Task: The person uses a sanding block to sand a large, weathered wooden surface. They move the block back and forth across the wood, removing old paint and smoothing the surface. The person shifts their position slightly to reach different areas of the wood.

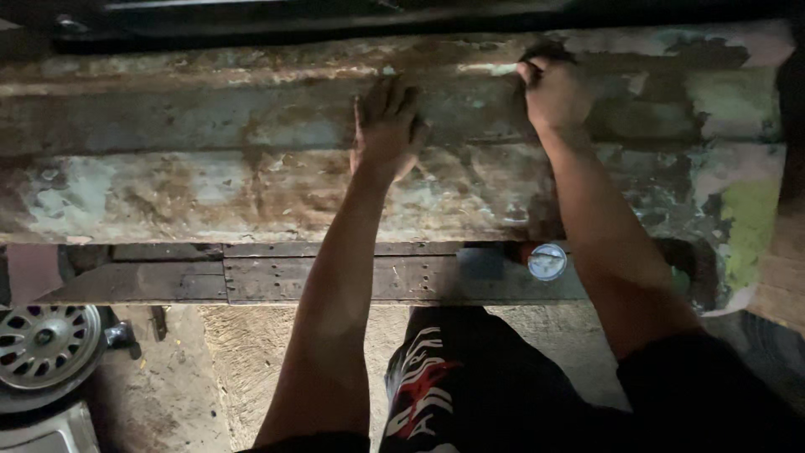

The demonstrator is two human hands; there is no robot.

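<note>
Dim workshop, rough concrete floor (pixel 251 369), an alloy wheel (pixel 42 346) lying at lower left. Across the view runs a long rusty metal panel (pixel 210 168) with flaking green and pale paint, resting on a dark perforated steel frame (pixel 335 278). A small round white-blue cap (pixel 547 261) sits at the frame's edge, just under the panel.

Step in hand, as I judge it: surface work on the panel, rubbing or sanding the upper band while bracing it. Left hand (pixel 386 126) lies flat on the panel's middle, fingers spread and pointing up, palm pressed down, holding nothing. Right hand (pixel 553 91) is curled shut on a dark pad (pixel 545 54) at the panel's top ridge, knuckles up, pad mostly hidden under the fingers; kind of pad can't be told for sure. Both arms stretch forward, nearly straight, left forearm angled slightly inward, right forearm angled from the lower right. Dark shorts (pixel 453 386) with red-white print show below, between the arms.

The next stroke would call for firm downward pressure from the right hand along the ridge, with the left palm steadying the panel so it doesn't shift on the frame. The paint beside the pad looks patchy, with rust showing through.
</note>
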